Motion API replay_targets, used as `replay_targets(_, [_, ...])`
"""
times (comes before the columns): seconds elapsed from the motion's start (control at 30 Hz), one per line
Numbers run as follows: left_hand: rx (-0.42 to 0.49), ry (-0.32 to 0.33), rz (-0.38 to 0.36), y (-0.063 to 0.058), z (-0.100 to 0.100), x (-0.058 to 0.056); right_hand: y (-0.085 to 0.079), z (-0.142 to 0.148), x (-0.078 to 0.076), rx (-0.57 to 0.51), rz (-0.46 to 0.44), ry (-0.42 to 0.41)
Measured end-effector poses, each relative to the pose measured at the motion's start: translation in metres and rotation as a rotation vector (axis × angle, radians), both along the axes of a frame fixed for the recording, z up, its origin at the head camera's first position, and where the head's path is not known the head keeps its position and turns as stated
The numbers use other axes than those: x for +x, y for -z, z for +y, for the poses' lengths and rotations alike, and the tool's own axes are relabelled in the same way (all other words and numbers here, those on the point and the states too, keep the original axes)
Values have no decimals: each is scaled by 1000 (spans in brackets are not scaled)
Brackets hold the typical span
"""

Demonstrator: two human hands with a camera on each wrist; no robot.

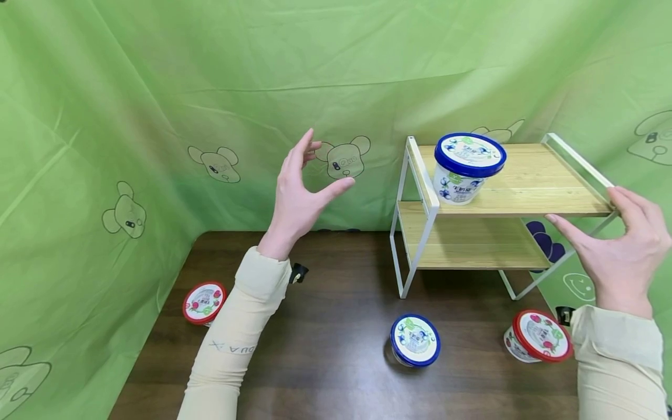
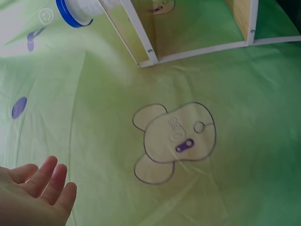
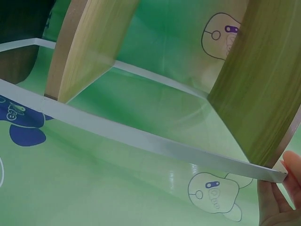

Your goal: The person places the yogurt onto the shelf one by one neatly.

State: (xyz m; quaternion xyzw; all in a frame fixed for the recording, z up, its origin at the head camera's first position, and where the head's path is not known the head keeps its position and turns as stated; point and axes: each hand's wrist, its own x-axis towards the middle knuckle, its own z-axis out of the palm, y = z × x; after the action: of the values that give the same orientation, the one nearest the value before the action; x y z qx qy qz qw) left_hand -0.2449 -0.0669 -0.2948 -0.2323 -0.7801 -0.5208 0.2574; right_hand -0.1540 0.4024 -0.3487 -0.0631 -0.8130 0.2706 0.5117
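Observation:
My left hand is raised in the air left of a two-tier shelf rack, fingers and thumb spread with nothing between them. At the rack's front right top corner, my right hand grips the white frame and board edge between thumb and fingers. The right wrist view has this hand at the end of the frame bar. On the left of the top board stands a tub with a blue lid, blueberries printed on it. In the left wrist view the left hand is bare.
On the dark table stand another blue-lidded tub front centre, a red-lidded tub by the right forearm, and a second red-lidded tub partly behind the left sleeve. A green curtain with cartoon heads surrounds the table.

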Motion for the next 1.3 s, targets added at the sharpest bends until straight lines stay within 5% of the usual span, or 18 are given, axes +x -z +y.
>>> replay_targets(0.57, [-86, -197, -107, 34, -69, 8, -11, -21, 6, 16, 59, -32])
replay_targets(0.9, [-225, -321, -245, 51, -117, 17, 6, 11, -5, 88, 41, -36])
replay_targets(1.3, [-286, -394, -369, 73, -157, 24, -13, -16, 8, 21, 6, -34])
